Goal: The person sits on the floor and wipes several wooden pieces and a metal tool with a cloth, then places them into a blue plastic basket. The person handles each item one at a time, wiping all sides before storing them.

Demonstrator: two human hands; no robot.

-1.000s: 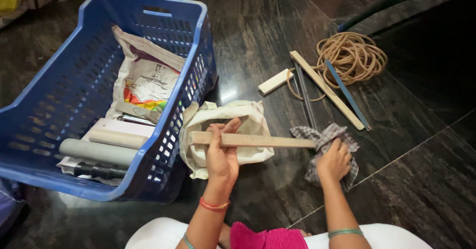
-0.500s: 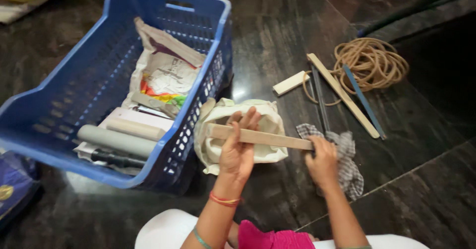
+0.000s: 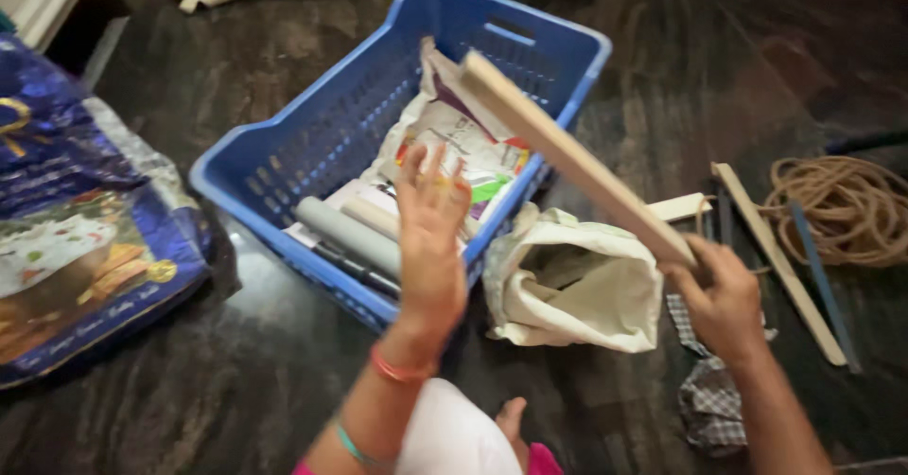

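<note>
Stick [image 3: 567,153] now raised by right hand [image 3: 724,300]; left hand [image 3: 430,224] released.

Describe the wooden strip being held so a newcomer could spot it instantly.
Start at the blue basket on the dark floor. Slanting above its right rim is a long flat wooden strip, gripped at its lower end by the right hand. Unlike the similar slat lying beside the rope coil, it's raised.
</note>
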